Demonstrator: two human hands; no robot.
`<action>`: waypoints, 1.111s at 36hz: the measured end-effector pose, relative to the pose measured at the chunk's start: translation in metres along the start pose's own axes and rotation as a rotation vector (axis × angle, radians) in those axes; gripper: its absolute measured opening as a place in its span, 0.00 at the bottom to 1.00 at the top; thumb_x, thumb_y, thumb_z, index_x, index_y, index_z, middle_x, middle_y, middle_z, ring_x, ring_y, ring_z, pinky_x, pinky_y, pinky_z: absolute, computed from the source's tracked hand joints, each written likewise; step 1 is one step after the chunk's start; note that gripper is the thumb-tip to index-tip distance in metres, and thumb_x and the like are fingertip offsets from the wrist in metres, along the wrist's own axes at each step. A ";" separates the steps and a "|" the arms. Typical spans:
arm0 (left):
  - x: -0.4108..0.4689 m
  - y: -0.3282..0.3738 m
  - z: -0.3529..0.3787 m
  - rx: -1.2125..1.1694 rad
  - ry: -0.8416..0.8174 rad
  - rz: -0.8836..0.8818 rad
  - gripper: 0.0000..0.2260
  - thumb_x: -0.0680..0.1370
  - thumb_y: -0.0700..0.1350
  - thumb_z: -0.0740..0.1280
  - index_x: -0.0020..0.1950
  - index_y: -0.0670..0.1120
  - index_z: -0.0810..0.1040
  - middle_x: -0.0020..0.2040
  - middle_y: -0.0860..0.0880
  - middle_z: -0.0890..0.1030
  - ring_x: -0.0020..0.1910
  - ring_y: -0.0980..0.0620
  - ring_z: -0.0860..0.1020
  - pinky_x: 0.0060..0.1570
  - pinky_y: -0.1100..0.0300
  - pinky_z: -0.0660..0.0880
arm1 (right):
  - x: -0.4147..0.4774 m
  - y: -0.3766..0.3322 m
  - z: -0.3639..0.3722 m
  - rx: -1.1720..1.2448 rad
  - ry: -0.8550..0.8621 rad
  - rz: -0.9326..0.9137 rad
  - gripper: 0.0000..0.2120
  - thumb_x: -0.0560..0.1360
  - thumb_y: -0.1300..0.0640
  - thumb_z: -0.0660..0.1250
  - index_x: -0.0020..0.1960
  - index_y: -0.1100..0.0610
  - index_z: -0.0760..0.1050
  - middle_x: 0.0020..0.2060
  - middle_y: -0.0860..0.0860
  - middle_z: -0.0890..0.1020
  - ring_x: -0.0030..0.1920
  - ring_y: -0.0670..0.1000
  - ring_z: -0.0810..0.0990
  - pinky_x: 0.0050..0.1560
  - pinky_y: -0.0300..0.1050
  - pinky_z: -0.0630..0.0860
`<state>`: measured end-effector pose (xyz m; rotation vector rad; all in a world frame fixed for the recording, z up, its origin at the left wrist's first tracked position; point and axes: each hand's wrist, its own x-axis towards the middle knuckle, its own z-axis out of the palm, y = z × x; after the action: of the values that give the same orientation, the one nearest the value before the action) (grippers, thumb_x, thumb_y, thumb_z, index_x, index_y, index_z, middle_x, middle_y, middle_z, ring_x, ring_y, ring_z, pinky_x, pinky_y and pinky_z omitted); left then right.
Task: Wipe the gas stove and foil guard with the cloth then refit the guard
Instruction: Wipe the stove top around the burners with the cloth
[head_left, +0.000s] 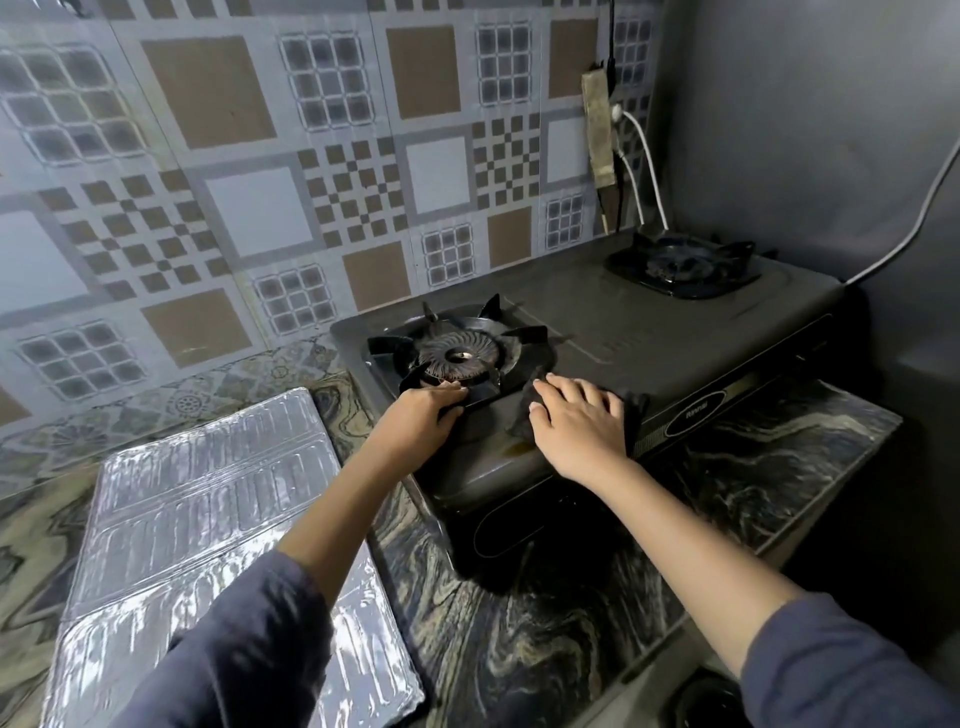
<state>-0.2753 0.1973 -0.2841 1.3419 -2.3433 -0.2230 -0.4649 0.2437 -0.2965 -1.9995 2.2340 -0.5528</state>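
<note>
Dark two-burner gas stove (649, 332) badged Rinnai, right hand (579, 423) spread flat on dark cloth (524, 415) on its top, left hand (423, 408) gripping near pan support (457, 348), one foil guard (208, 519) (lying flat) on marbled counter (571, 623) left of stove.

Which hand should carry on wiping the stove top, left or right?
Right. The right hand lies flat on the dark cloth on the stove top. The left hand grips the pan support at the near burner, with no cloth.
</note>
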 end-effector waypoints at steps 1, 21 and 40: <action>-0.002 -0.002 -0.001 -0.004 0.002 0.006 0.15 0.78 0.40 0.63 0.65 0.42 0.75 0.65 0.46 0.76 0.67 0.51 0.72 0.70 0.60 0.64 | -0.002 -0.004 0.001 0.003 0.002 0.008 0.21 0.80 0.48 0.49 0.72 0.47 0.61 0.73 0.44 0.61 0.73 0.48 0.56 0.71 0.51 0.50; -0.028 -0.021 -0.010 -0.113 0.016 0.006 0.16 0.77 0.37 0.62 0.65 0.41 0.74 0.67 0.46 0.73 0.69 0.51 0.70 0.70 0.65 0.58 | -0.024 -0.033 0.010 0.017 0.039 0.009 0.22 0.79 0.43 0.50 0.71 0.46 0.63 0.73 0.42 0.63 0.73 0.46 0.58 0.72 0.49 0.50; -0.055 -0.034 -0.013 -0.343 0.119 -0.160 0.17 0.77 0.42 0.65 0.66 0.44 0.74 0.67 0.51 0.74 0.62 0.62 0.71 0.54 0.78 0.62 | -0.053 -0.091 0.028 0.062 0.075 -0.013 0.22 0.79 0.45 0.50 0.71 0.49 0.64 0.73 0.45 0.64 0.73 0.48 0.58 0.72 0.52 0.49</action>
<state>-0.2192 0.2271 -0.3001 1.3287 -1.9905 -0.5505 -0.3634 0.2826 -0.3016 -1.9962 2.2183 -0.7012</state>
